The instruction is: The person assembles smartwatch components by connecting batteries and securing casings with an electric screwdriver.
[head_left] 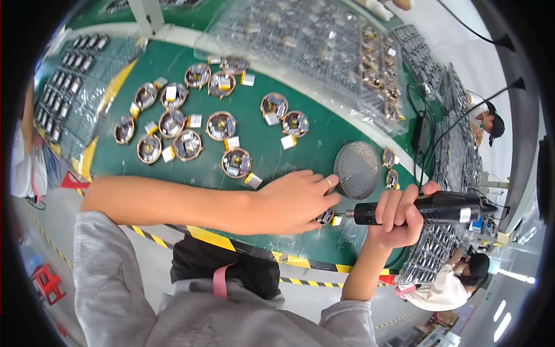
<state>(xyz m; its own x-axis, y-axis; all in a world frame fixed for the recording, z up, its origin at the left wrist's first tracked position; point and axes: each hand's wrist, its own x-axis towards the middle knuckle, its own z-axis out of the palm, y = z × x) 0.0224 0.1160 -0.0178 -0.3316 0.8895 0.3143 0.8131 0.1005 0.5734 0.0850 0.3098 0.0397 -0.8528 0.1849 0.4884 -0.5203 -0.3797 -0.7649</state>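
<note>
The left hand curls over a small round part at the near edge of the green table, thumb and fingers closed around its sides and hiding much of it; a ring sits on one finger. The right hand is wrapped firmly around a black power screwdriver, which lies almost level, its thin bit pointing left at that part; whether the bit touches it, I cannot tell. Just beyond the hands stands a round grey dish; two small round units lie to its right. More round units, many with little silvery packs attached, are scattered across the table farther left; clear plastic trays full of parts lie along the far side; yellow-and-black tape marks the near edge.
</note>
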